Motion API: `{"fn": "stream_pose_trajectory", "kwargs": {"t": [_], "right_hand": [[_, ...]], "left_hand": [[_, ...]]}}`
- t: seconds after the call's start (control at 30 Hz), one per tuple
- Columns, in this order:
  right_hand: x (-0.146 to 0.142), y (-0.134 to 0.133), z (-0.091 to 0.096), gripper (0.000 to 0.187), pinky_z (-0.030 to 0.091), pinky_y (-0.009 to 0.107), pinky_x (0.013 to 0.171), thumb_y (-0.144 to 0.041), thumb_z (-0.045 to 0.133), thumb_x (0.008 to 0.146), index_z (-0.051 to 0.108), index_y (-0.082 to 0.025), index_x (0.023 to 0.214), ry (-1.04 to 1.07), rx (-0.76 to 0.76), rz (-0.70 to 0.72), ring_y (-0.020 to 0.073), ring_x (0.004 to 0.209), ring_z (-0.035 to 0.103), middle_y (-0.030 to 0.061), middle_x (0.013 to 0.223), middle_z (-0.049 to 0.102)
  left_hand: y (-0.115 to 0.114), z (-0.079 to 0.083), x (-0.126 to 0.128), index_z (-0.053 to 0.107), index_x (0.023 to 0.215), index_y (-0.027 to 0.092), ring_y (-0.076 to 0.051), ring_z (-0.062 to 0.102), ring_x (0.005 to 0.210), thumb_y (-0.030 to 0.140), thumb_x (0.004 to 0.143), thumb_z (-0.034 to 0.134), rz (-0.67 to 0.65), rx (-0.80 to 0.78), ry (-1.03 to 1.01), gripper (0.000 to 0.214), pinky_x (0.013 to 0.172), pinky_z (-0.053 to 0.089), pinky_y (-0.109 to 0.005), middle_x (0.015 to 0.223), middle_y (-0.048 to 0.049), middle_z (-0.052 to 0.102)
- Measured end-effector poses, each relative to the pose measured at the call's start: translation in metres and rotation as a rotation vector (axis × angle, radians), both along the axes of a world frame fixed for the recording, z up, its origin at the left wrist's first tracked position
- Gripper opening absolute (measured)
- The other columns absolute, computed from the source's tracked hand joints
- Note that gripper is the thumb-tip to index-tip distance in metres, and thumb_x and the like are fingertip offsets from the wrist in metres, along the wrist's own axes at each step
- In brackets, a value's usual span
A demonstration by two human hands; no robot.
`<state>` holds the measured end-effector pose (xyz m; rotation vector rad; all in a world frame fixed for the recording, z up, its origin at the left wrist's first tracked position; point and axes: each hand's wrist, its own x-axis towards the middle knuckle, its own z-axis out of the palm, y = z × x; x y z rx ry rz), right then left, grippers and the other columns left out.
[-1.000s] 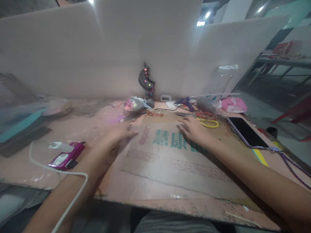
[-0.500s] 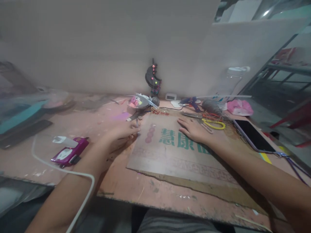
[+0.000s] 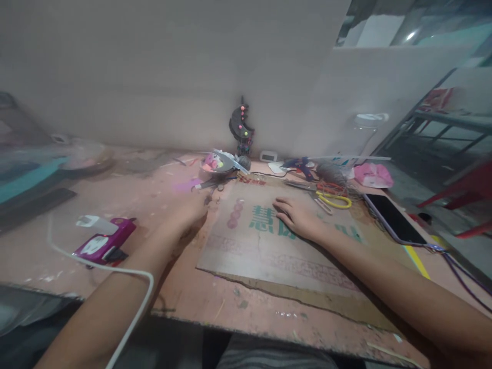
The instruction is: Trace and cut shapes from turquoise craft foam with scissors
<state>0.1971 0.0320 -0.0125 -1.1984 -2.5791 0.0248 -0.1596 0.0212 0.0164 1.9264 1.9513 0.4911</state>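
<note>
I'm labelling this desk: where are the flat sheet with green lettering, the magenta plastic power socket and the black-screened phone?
Flat sheet (image 3: 263,246): head view, its bare middle.
Magenta power socket (image 3: 106,245): head view, casing.
Phone (image 3: 394,219): head view, middle of screen.

Pink table (image 3: 184,297): cardboard sheet (image 3: 249,256), purple socket block (image 3: 102,245).

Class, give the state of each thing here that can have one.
Printed sheet, flat
Left hand, blurred; grip unclear
Right hand, open, on the sheet
Phone, screen dark
Clear bottle, upright, capped
Purple power socket, red light lit
White charger, apparently plugged in
Yellow-handled scissors, opening unclear
Glue gun, power unclear
White display, reading unclear
</note>
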Motion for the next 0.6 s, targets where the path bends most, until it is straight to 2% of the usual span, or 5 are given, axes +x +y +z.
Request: {"fn": "stream_pose_trajectory", "kwargs": {"t": [0.2,0.27,0.33,0.43,0.6], "right_hand": [[-0.019,-0.04,0.023,0.048,0.047,0.049,0.109,-0.037,0.053,0.099,0.055,-0.016,0.142,0.019,-0.041,0.092,0.0323,0.132,0.054,0.019,0.147,0.053],[-0.031,-0.063,0.032,0.053,0.053,0.049,0.099,-0.042,0.057,0.097,0.054,-0.014,0.142,-0.035,-0.08,0.135,0.0336,0.119,0.061,0.0207,0.137,0.06],[-0.04,-0.084,0.039,0.069,0.056,0.052,0.088,-0.058,0.066,0.088,0.057,-0.012,0.139,-0.107,-0.099,0.149,0.0369,0.103,0.064,0.0213,0.118,0.066],[-0.046,-0.102,0.044,0.102,0.055,0.058,0.086,-0.077,0.071,0.069,0.052,-0.01,0.144,-0.149,-0.116,0.179,0.0432,0.105,0.062,0.0252,0.121,0.065],[-0.05,-0.121,0.042,0.13,0.046,0.067,0.101,-0.081,0.076,0.056,0.039,-0.004,0.154,-0.293,-0.178,0.18,0.0553,0.133,0.045,0.0356,0.149,0.044]], "left_hand": [[-0.004,0.003,0.017,0.072,0.099,0.018,-0.034,0.063,0.11,0.034,0.084,0.067,-0.004,0.02,-0.201,0.023,0.094,0.047,-0.041,0.111,-0.0124,0.071],[-0.005,-0.001,0.027,0.072,0.1,0.018,-0.032,0.066,0.103,0.035,0.077,0.073,-0.004,-0.031,-0.319,0.028,0.089,0.049,-0.038,0.108,-0.0109,0.072],[-0.005,-0.005,0.034,0.069,0.112,0.018,-0.026,0.068,0.092,0.037,0.078,0.073,0.022,-0.091,-0.457,0.039,0.079,0.05,-0.034,0.105,-0.0097,0.072],[-0.005,-0.005,0.035,0.059,0.126,0.02,-0.015,0.062,0.067,0.039,0.086,0.068,0.069,-0.192,-0.678,0.045,0.061,0.047,-0.027,0.091,-0.005,0.068],[-0.01,0.017,0.035,0.063,0.101,0.02,-0.008,0.05,0.051,0.04,0.087,0.072,0.088,-0.322,-0.98,0.026,0.049,0.041,-0.017,0.064,0.0043,0.054]]}}
